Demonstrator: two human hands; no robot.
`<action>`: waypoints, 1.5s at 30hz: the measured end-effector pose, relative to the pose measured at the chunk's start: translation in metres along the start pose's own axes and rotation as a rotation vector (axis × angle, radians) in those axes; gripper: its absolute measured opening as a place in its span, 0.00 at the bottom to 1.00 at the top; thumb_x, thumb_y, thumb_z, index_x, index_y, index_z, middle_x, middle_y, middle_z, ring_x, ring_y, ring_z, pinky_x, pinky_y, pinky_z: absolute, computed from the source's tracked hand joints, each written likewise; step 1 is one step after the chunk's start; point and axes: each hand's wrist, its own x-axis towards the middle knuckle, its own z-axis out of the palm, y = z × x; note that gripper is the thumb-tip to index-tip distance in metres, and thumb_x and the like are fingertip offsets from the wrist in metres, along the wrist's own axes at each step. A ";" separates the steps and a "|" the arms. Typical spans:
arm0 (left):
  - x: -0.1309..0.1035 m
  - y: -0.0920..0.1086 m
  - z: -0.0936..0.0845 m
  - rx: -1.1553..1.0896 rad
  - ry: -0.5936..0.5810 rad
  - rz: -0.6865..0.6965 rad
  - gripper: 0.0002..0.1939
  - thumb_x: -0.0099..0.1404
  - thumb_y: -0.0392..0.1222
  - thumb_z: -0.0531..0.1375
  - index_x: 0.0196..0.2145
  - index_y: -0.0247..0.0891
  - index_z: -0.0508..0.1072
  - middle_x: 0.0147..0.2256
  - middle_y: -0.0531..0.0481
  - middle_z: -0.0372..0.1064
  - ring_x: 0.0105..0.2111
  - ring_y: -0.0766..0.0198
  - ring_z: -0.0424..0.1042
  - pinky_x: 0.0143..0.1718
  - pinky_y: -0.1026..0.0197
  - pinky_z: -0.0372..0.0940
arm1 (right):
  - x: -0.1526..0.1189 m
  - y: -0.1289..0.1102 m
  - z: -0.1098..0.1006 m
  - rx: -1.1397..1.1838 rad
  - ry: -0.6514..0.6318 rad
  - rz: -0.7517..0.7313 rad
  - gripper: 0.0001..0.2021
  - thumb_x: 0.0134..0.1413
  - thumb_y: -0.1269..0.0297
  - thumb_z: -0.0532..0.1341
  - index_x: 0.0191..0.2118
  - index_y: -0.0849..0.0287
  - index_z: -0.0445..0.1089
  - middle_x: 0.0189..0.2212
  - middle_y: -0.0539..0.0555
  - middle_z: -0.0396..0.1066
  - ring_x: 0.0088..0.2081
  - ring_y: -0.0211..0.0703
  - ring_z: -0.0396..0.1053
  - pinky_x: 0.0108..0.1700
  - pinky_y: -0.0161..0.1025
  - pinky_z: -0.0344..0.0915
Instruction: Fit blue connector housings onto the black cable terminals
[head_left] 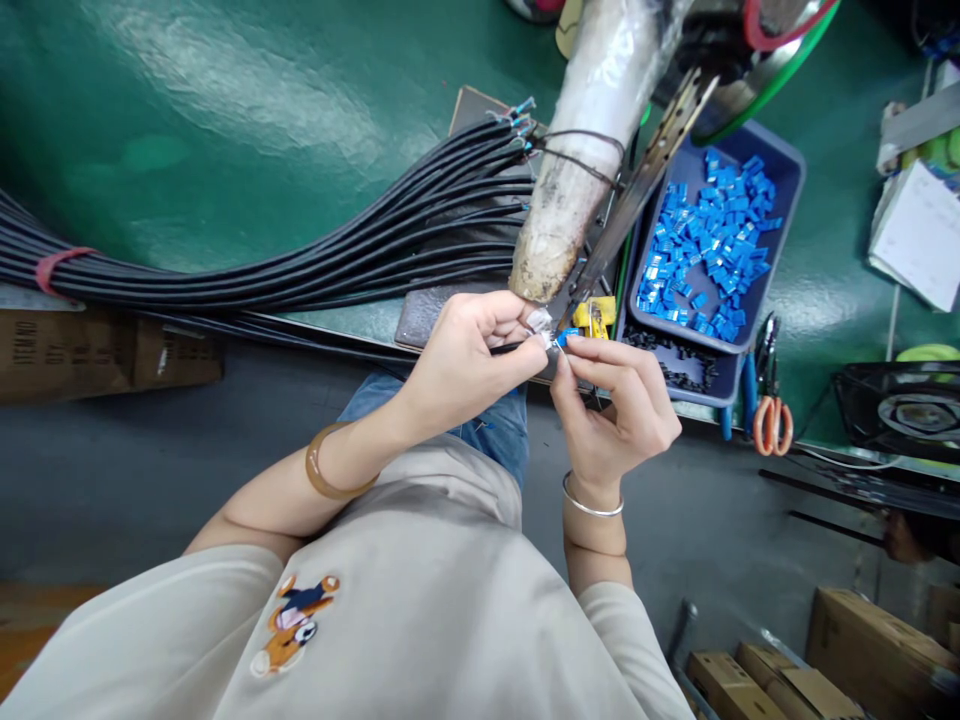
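Note:
My left hand [480, 345] pinches the end of a black cable [507, 348], with white coverings on its fingertips. Close against it, my right hand [616, 400] holds a small blue connector [568, 338] between thumb and fingers. Thin wires run between the cable end and the connector; their exact contact is too small to make out. Just behind the fingers sits a yellow block [596, 316]. Above the hands, the tip of a white, film-wrapped duct [555, 230] points down beside a slotted metal bar [637, 190].
A bundle of black cables [300, 270] lies across the green table [247, 90], tied with a red band [64, 268]. To the right stand a bin [791, 200] of blue connectors, orange-handled scissors [772, 420] and a black fan [911, 410]. Cardboard boxes [877, 640] stand on the floor.

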 end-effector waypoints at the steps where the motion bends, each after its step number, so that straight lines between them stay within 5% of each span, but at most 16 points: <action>1: 0.000 0.001 0.000 0.005 0.003 0.004 0.09 0.56 0.30 0.59 0.20 0.35 0.64 0.18 0.57 0.50 0.20 0.75 0.50 0.20 0.68 0.48 | 0.000 -0.001 0.000 0.000 -0.001 -0.003 0.10 0.48 0.78 0.67 0.34 0.55 0.72 0.36 0.49 0.78 0.37 0.37 0.77 0.41 0.35 0.75; 10: 0.000 0.001 -0.002 -0.021 -0.065 -0.067 0.07 0.57 0.31 0.58 0.22 0.33 0.66 0.18 0.58 0.47 0.20 0.76 0.45 0.19 0.69 0.43 | -0.001 0.000 -0.002 -0.015 -0.041 -0.032 0.10 0.48 0.79 0.66 0.31 0.58 0.67 0.35 0.51 0.79 0.37 0.35 0.77 0.41 0.33 0.74; 32: -0.001 0.000 -0.001 0.024 -0.032 0.047 0.04 0.57 0.32 0.59 0.24 0.33 0.68 0.19 0.57 0.56 0.21 0.75 0.54 0.21 0.70 0.53 | 0.003 -0.004 -0.003 -0.005 -0.015 0.013 0.10 0.47 0.79 0.68 0.32 0.57 0.69 0.34 0.50 0.78 0.35 0.36 0.76 0.38 0.34 0.74; 45: -0.003 0.000 -0.002 0.023 -0.073 -0.036 0.05 0.57 0.31 0.58 0.24 0.33 0.67 0.19 0.58 0.51 0.20 0.76 0.49 0.20 0.69 0.47 | 0.000 0.000 -0.005 -0.028 -0.051 -0.023 0.11 0.48 0.79 0.67 0.32 0.58 0.67 0.33 0.50 0.78 0.35 0.35 0.76 0.38 0.32 0.73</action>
